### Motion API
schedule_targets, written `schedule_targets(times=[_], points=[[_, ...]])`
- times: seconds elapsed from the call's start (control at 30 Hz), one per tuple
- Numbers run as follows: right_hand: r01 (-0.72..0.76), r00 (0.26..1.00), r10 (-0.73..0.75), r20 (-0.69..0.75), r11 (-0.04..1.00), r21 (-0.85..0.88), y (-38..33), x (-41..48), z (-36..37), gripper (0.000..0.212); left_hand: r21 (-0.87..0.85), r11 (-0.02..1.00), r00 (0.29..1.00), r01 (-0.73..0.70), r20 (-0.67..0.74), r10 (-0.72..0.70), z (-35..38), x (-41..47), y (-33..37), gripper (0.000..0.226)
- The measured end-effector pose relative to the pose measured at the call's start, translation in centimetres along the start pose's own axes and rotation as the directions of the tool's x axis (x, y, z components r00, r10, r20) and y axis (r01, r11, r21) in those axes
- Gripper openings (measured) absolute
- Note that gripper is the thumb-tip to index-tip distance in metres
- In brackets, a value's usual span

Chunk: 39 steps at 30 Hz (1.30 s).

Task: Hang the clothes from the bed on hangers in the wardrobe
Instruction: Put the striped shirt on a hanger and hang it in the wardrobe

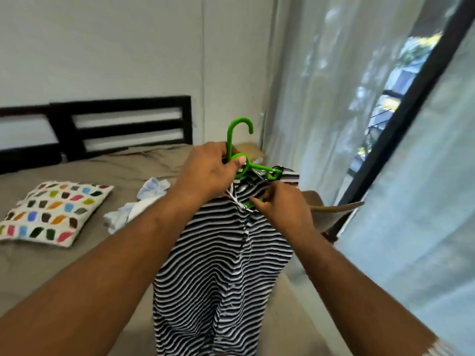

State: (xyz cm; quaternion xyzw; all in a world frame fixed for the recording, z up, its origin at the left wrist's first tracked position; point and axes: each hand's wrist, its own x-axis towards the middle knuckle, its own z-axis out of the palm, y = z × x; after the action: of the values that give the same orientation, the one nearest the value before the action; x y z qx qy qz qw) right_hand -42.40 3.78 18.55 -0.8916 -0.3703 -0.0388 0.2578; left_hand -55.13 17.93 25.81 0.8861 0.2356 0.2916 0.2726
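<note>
A black-and-white striped shirt hangs in front of me from a green plastic hanger. My left hand grips the hanger just below its hook, the thumb curled over the neck. My right hand pinches the shirt's collar where the hanger's shoulder goes in. Most of the hanger's arms are hidden inside the shirt. Light blue and white clothes lie crumpled on the bed to the left. The wardrobe is out of view.
A pillow with coloured patches lies on the bed at left. The dark slatted headboard stands against the wall. Sheer curtains and a dark window frame fill the right side. A tan chair stands behind the shirt.
</note>
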Motion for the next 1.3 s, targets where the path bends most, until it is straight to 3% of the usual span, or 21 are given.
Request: schedule_targets(times=[0.1,0.2,0.4,0.5,0.6,0.67,0.73,0.8,0.87,0.9,0.93,0.97,1.0,1.03,1.07,1.13,1.23,1.3], points=[[-0.093,0.979,0.084,-0.184,0.995,-0.043,-0.2,-0.5,-1.9,0.041,0.006,1.000,1.000,-0.015,0.001,0.015,-1.0,-0.1,2.4,0.023],[-0.120,0.973,0.093,-0.210,0.985,-0.121,-0.2,-0.3,-3.9,0.045,-0.008,1.000,1.000,-0.024,-0.003,0.024,-2.2,-0.3,3.5,0.022],[-0.031,0.959,-0.045,-0.279,0.965,-0.260,-0.4,-0.5,-6.5,0.031,-0.026,0.997,0.997,-0.066,0.036,0.067,-4.5,-1.2,4.6,0.015],[-0.050,0.960,0.005,-0.280,0.987,-0.154,-0.5,0.2,-7.9,0.017,0.015,0.997,0.995,-0.082,0.053,0.081,-5.3,-1.1,4.4,0.018],[-0.176,0.951,0.205,-0.231,0.974,0.140,-0.4,1.4,-10.0,0.016,0.063,0.995,0.995,-0.075,0.065,0.071,-5.6,-0.9,3.7,0.021],[-0.279,0.933,0.353,-0.070,0.834,0.476,-0.6,1.8,-11.5,0.014,0.053,0.996,0.996,-0.069,0.062,0.066,-5.4,-0.7,3.3,0.021],[-0.392,0.896,0.406,0.182,0.527,0.754,-0.9,1.8,-12.5,0.017,0.002,0.998,0.996,-0.067,0.055,0.067,-5.1,-0.5,3.1,0.020],[-0.407,0.874,0.396,0.282,0.281,0.869,-1.1,1.8,-12.9,0.026,-0.045,0.996,0.996,-0.074,0.042,0.076,-4.7,-0.4,3.3,0.020],[-0.349,0.887,0.377,0.266,0.170,0.922,-1.3,2.0,-13.1,0.032,-0.082,0.994,0.996,-0.078,0.029,0.080,-4.4,-0.3,3.6,0.019],[-0.309,0.909,0.351,0.223,0.211,0.927,-1.5,1.8,-13.3,0.041,-0.098,0.992,0.997,-0.076,0.022,0.079,-4.3,-0.2,3.8,0.018],[-0.267,0.938,0.307,0.159,0.350,0.898,-1.3,1.6,-13.5,0.053,-0.110,0.991,0.997,-0.075,0.014,0.077,-4.3,-0.1,3.9,0.017],[-0.200,0.969,0.237,0.074,0.567,0.799,-1.1,1.4,-13.7,0.063,-0.117,0.990,0.997,-0.077,0.006,0.078,-4.2,0.0,4.1,0.016],[-0.103,0.991,0.135,-0.007,0.787,0.608,-0.7,1.2,-13.9,0.073,-0.118,0.990,0.997,-0.082,-0.001,0.082,-4.2,0.0,4.3,0.015],[0.009,0.998,0.012,-0.056,0.930,0.368,-0.1,1.2,-13.9,0.081,-0.115,0.989,0.996,-0.088,-0.006,0.088,-4.1,0.1,4.4,0.015],[0.102,0.993,-0.094,-0.065,0.984,0.143,0.3,1.2,-13.7,0.084,-0.113,0.989,0.996,-0.095,-0.009,0.094,-4.1,0.1,4.4,0.015],[0.154,0.984,-0.164,-0.075,0.981,-0.117,0.4,1.3,-13.5,0.073,-0.114,0.988,0.995,-0.103,-0.011,0.103,-4.1,0.2,4.6,0.015],[0.189,0.898,-0.279,-0.341,0.942,-0.276,0.2,1.8,-13.4,0.040,-0.133,0.984,0.993,-0.117,0.014,0.120,-4.1,0.2,4.6,0.016],[0.244,0.837,-0.361,-0.411,0.919,-0.310,0.0,2.4,-13.6,0.024,-0.154,0.980,0.989,-0.130,0.055,0.140,-4.1,0.1,4.5,0.017]])
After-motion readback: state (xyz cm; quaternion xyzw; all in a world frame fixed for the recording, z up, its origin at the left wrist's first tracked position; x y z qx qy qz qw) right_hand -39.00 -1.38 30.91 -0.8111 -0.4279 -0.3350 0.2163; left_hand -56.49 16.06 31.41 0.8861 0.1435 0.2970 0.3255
